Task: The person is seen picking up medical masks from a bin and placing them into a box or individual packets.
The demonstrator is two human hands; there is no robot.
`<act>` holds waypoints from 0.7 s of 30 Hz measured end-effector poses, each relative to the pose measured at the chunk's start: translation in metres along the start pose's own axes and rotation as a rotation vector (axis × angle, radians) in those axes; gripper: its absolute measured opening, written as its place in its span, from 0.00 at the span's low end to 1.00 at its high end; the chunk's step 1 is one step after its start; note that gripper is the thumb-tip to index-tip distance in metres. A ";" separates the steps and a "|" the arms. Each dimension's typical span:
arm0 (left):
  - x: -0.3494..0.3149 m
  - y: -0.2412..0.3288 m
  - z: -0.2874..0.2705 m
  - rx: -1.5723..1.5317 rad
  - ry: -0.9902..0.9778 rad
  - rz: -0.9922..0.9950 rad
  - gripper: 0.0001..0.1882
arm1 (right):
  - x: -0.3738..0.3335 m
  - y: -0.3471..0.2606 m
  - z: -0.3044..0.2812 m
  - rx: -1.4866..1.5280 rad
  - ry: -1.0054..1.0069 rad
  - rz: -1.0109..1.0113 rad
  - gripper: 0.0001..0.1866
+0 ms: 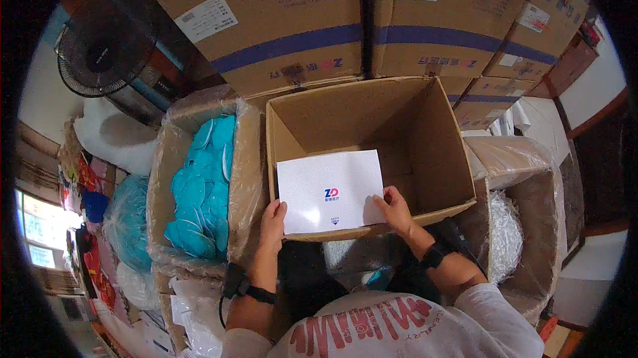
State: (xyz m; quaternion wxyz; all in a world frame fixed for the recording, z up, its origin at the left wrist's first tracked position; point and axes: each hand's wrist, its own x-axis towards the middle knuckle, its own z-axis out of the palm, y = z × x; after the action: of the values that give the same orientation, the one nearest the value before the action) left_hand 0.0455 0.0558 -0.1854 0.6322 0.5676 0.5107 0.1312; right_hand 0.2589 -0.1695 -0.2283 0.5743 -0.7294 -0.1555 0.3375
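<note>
Between both hands I hold a flat white rectangular packet [306, 172], with a small red and blue logo and a dark triangle mark. Whether it is a thin box or a folded card I cannot tell. My left hand [271, 224] grips its left edge near the bottom corner, thumb on top. At the lower right edge, my right hand [393, 210] pinches it with thumb and fingers. Beneath it stands an open cardboard box [438, 145], whose near wall the packet partly covers; the bare inside shows behind.
To the left, a plastic-lined carton [247, 179] holds many teal pouch-like pieces [199, 192]. A carton on the right [531, 225] contains a white stringy bundle [505, 238]. Large sealed cartons [292, 19] are stacked behind. A black fan [103, 56] stands far left.
</note>
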 end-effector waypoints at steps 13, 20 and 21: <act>-0.006 0.015 -0.008 -0.014 -0.080 0.282 0.32 | 0.014 -0.065 -0.003 0.314 -0.193 0.220 0.18; -0.037 0.020 0.023 1.060 0.038 0.510 0.44 | 0.018 -0.038 -0.008 -0.196 -0.096 0.084 0.25; -0.036 0.012 0.022 1.040 0.026 0.520 0.45 | 0.013 -0.040 -0.006 -0.398 -0.052 0.017 0.27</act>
State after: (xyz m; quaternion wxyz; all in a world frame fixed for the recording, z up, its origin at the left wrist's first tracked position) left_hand 0.0526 0.0200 -0.1608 0.2110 0.9087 0.3595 0.0211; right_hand 0.2785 -0.1539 -0.1940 0.4115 -0.8209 -0.2277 0.3239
